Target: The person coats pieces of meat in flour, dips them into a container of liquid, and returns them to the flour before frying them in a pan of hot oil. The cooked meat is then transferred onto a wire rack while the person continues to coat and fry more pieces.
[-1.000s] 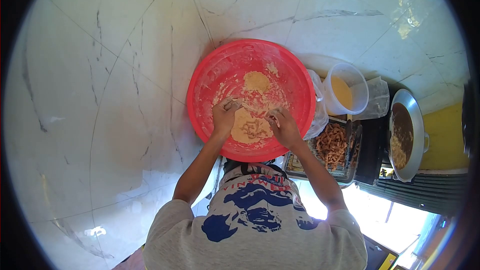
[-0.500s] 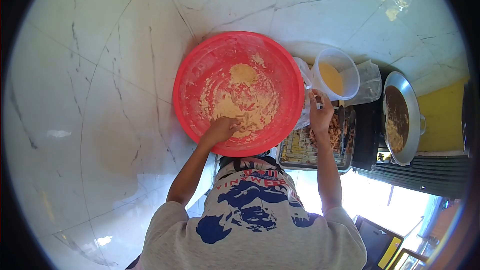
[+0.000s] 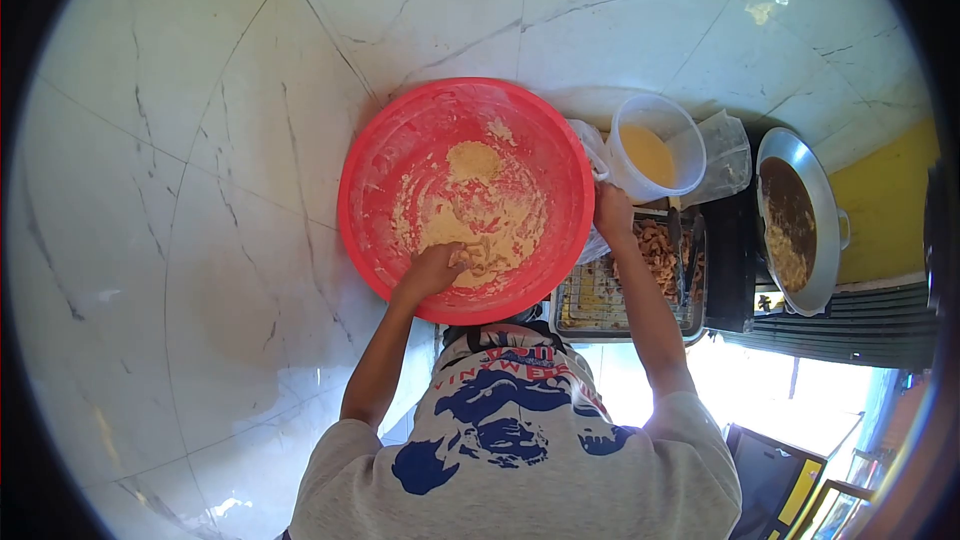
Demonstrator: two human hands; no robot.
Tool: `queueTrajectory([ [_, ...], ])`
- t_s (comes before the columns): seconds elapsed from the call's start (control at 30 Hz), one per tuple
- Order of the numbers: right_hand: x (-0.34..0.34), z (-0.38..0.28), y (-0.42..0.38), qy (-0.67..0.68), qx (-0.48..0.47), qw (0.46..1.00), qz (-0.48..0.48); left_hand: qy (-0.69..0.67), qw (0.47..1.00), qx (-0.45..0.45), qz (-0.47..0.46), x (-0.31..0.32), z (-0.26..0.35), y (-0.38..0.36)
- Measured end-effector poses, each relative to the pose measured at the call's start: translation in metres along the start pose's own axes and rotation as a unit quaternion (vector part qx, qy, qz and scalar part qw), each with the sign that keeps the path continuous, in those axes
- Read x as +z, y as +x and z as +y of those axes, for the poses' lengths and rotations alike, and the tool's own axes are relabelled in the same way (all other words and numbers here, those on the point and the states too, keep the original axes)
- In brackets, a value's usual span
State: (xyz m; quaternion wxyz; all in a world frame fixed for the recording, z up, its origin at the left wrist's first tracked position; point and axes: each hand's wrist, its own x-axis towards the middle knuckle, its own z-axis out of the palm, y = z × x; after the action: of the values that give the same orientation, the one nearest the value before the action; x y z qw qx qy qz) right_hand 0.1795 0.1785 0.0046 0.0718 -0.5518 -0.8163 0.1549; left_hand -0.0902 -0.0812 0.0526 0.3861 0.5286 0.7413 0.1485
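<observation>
A big red plastic basin (image 3: pixel 365 240) holds pale flour (image 3: pixel 440 225), spread loosely with a rounded heap (image 3: pixel 473 161) toward its far side. My left hand (image 3: pixel 436 270) is inside, low in the basin. Its fingers are bent into the flour, touching several flour-coated strips (image 3: pixel 482 248); the fingertips are partly hidden. At the basin's right rim, my right hand (image 3: pixel 613 213) is closed against the edge, its fingers mostly out of sight. A clear-white plastic bag (image 3: pixel 592 147) lies right beside that hand, between the basin and a translucent tub (image 3: pixel 698 155) of yellow liquid (image 3: pixel 648 154).
Right of the basin, a metal tray with a wire rack (image 3: pixel 585 305) bears brown fried pieces (image 3: pixel 657 250) and dark-handled tongs (image 3: pixel 690 265). Another plastic bag (image 3: pixel 722 160) lies beyond the tub. Farther right stands a metal wok (image 3: pixel 828 230) with dark oil and food frying.
My right hand has moved left from beside the tub and closed at the basin's rim. My left hand stays in the flour. The whole view has tilted slightly.
</observation>
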Motion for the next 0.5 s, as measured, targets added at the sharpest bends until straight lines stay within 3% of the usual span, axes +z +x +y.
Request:
queueTrajectory([
  [0.23, 0.016, 0.000, 0.019, -0.064, -0.006, 0.998, -0.027, -0.011, 0.999, 0.016, 0.037, 0.012, -0.024, 0.001],
  [0.37, 0.006, -0.007, 0.015, -0.023, 0.014, 1.000, -0.016, -0.081, 0.993, 0.020, 0.088, 0.012, -0.036, -0.001],
  [0.5, -0.026, -0.023, -0.012, 0.006, 0.006, 0.999, 0.031, -0.059, 0.994, 0.010, 0.087, 0.009, -0.040, 0.002],
])
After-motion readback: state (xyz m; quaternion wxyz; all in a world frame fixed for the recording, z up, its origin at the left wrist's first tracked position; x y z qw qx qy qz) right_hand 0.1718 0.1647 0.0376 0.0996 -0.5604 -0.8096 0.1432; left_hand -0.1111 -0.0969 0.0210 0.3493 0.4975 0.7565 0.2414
